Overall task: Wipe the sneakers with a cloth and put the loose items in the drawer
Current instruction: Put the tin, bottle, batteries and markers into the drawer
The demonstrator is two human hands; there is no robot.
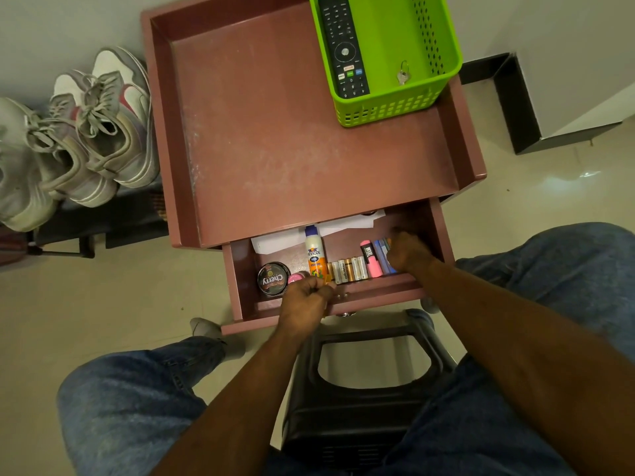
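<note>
Head view: a person sits on a stool, both hands in the open drawer (335,269).
Left hand (305,298): fingers curled, pinching a small item at the drawer's front, beside the glue bottle (314,254); what it is, I cannot tell.
Right hand (407,252): fingers curled round the pens (383,250) at the right end of the row.
Row: polish tin (273,279), batteries (347,269), pink marker (371,259).
Sneakers (79,139): on a rack left of the counter (309,132), well apart from the hands.
Basket (388,53): a remote and a key inside.
Risk: nudging the packed row would probably roll batteries out of line; no cloth is visible.
</note>
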